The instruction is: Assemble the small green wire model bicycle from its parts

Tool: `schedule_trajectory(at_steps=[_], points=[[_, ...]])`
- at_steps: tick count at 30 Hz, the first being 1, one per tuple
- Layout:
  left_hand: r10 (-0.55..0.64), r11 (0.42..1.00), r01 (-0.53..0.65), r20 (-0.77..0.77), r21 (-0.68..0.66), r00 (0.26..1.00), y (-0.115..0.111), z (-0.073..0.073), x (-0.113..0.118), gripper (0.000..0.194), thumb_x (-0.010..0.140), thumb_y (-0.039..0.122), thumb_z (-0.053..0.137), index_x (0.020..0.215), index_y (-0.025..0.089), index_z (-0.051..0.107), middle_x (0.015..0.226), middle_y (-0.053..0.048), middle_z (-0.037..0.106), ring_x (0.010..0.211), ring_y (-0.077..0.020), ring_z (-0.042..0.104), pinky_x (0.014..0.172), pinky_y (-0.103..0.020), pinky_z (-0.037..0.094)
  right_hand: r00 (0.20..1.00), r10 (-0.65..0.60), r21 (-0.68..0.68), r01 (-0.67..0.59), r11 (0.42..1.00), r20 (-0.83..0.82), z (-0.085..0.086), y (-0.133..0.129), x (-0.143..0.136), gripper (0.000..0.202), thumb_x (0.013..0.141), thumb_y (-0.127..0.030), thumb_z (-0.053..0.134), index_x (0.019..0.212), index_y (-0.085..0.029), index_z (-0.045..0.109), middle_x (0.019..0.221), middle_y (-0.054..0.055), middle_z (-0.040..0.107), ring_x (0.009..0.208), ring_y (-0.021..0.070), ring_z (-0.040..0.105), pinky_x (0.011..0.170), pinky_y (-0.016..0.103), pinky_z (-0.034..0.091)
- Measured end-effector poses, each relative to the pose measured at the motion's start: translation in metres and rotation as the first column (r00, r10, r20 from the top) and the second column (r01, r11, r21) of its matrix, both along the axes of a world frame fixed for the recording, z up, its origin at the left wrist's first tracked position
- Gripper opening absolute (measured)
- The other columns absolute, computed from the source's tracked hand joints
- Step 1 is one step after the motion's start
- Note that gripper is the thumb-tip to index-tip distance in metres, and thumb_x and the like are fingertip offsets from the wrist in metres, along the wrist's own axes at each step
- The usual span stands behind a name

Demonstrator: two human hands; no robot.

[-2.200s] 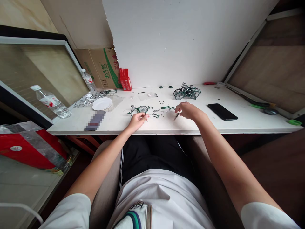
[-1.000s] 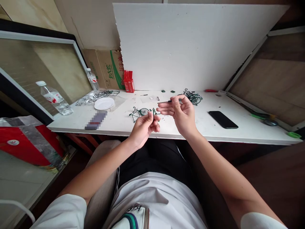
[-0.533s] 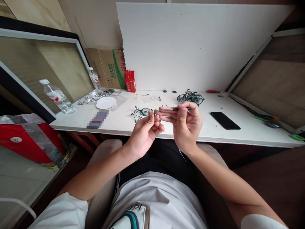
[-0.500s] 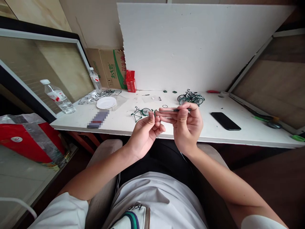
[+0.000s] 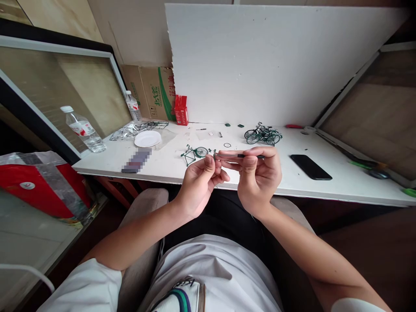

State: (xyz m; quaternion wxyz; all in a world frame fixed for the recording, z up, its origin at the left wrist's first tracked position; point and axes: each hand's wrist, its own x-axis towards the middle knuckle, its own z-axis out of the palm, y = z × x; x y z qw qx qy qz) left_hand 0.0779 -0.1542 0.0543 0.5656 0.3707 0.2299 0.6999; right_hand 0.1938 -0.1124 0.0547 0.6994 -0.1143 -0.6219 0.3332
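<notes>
Between the thumb and fingers of my left hand [image 5: 202, 182] is a small green part [image 5: 215, 154], mostly covered by the fingertips. My right hand [image 5: 260, 177] is closed on a slim screwdriver [image 5: 240, 155] with a dark handle. Its thin shaft points left, and the tip reaches the green part at my left fingertips. Just behind my left hand, a partly built green model bicycle [image 5: 191, 154] stands on the white table [image 5: 175, 173], with one wheel visible. Beyond my right hand stand several model bicycles [image 5: 262, 134], close together. A thin black ring [image 5: 227, 145] lies between the two groups.
On the left are a white plate [image 5: 147, 138], water bottles [image 5: 85, 130], dark part frames [image 5: 139, 128] and a blurred-out phone-like item [image 5: 136, 161]. A red box [image 5: 181, 110] stands at the back. A black phone [image 5: 311, 167] lies at right, near a red item [image 5: 293, 126].
The whole view has shifted slightly, so everything appears a little further right. Both hands keep their hold, with the screwdriver still meeting the green part.
</notes>
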Motion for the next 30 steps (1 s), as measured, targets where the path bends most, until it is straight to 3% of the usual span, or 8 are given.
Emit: schedule_trajectory(at_steps=[6, 14, 23, 30], points=[[0.032, 0.999, -0.032, -0.023, 0.023, 0.999, 0.004, -0.002, -0.001, 0.042, 0.086, 0.054, 0.083, 0.078, 0.016, 0.070, 0.075, 0.001, 0.058, 0.066, -0.0091, 0.059, 0.067, -0.024, 0.051, 1.000, -0.011, -0.006, 0.011, 1.000, -0.019, -0.001, 0.005, 0.000, 0.012, 0.109, -0.039, 0.059, 0.108, -0.028, 0.054, 0.098, 0.003, 0.082, 0.094, 0.0231, 0.083, 0.081, 0.041, 0.073], [0.068, 0.998, -0.068, -0.008, -0.007, 0.998, 0.018, -0.008, -0.006, 0.041, 0.087, 0.053, 0.083, 0.080, 0.015, 0.071, 0.072, 0.002, 0.054, 0.063, -0.0074, 0.054, 0.063, -0.022, 0.044, 0.999, -0.013, -0.146, 0.018, 0.989, 0.032, -0.004, 0.020, 0.001, 0.025, 0.104, -0.050, 0.064, 0.106, -0.025, 0.060, 0.088, 0.004, 0.081, 0.098, 0.0257, 0.083, 0.077, 0.038, 0.073], [0.096, 0.995, -0.096, 0.002, -0.025, 0.995, 0.027, -0.011, -0.009, 0.043, 0.085, 0.054, 0.084, 0.079, 0.014, 0.070, 0.071, 0.002, 0.053, 0.062, -0.0070, 0.050, 0.064, -0.022, 0.044, 0.998, -0.023, -0.174, 0.034, 0.984, 0.067, -0.006, 0.029, 0.001, 0.032, 0.099, -0.053, 0.070, 0.097, -0.022, 0.065, 0.078, 0.004, 0.080, 0.074, 0.0213, 0.082, 0.062, 0.033, 0.070], [0.097, 0.995, -0.097, 0.005, -0.028, 0.995, 0.028, -0.011, -0.010, 0.043, 0.085, 0.053, 0.085, 0.076, 0.015, 0.066, 0.071, 0.002, 0.051, 0.062, -0.0068, 0.047, 0.065, -0.023, 0.043, 0.997, -0.013, -0.164, 0.025, 0.986, 0.072, -0.007, 0.033, 0.001, 0.036, 0.098, -0.055, 0.071, 0.088, -0.021, 0.061, 0.066, 0.000, 0.074, 0.057, 0.0167, 0.074, 0.047, 0.027, 0.059]])
